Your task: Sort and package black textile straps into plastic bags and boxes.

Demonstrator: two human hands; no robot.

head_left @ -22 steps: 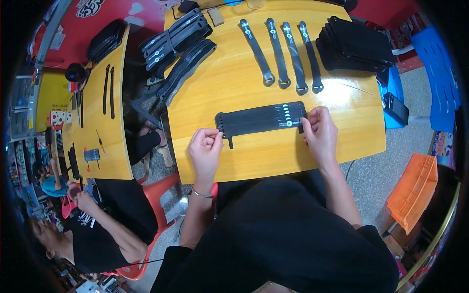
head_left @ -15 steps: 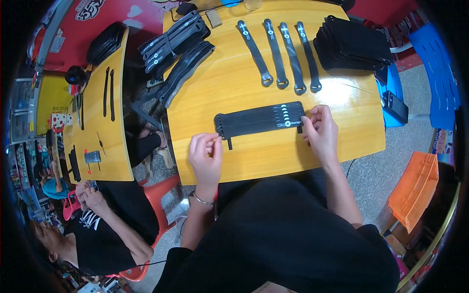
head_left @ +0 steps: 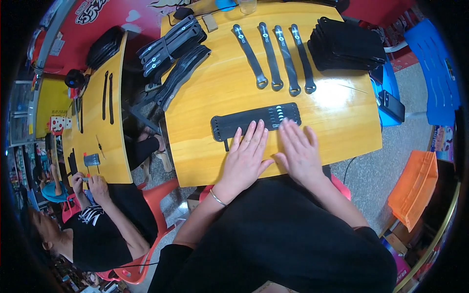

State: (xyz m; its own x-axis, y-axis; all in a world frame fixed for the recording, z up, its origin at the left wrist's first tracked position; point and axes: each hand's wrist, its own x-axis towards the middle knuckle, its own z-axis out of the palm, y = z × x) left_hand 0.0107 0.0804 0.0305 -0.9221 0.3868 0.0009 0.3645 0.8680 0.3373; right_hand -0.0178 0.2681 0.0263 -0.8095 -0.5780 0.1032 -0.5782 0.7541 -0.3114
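A flat set of black straps lies side by side on the yellow table, with rounded ends and white printing near the right end. My left hand is open, its outstretched fingertips on the lower middle of the set. Beside it my right hand, also open and flat, rests its fingers over the printed right part and hides some of it. A short narrow black band end sticks out below the left end of the set. Farther off, several loose black straps with ring-like near ends lie in a row.
A thick black stack stands at the far right. Tied strap bundles lie at the far left. A phone rests on a blue surface beside the table; an orange crate is lower right. At the left table, another person works.
Both hands have left the two ends of the strap set, where their fingers were pinched, and moved inward. They now lie flat with fingers stretched out over its near side.
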